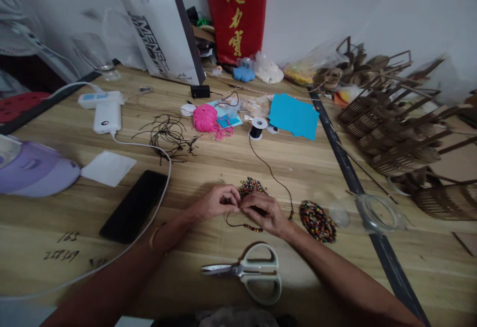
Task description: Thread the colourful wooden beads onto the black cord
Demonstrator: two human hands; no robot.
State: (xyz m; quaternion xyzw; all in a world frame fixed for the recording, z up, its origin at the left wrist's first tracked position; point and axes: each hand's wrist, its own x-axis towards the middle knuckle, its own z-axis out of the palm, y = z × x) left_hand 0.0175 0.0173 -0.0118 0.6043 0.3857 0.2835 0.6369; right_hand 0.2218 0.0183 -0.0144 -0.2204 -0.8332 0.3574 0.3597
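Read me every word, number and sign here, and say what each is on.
"MENS": white paper bag; its other lettering is too blurred.
"力寶": red bag; the character above is unclear.
"165": tabletop, handwritten.
"258369": tabletop, below that; the scrawl beside it is unreadable.

- On my screen, a black phone [134,206] at eight o'clock
- Red bag [250,14] with gold characters at twelve
- Blue sheets [293,117] at two
- Woven baskets [387,138], I see, towards three

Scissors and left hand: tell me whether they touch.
Apart. The head view shows a plain gap, with wood tabletop visible between the scissors and the left hand.
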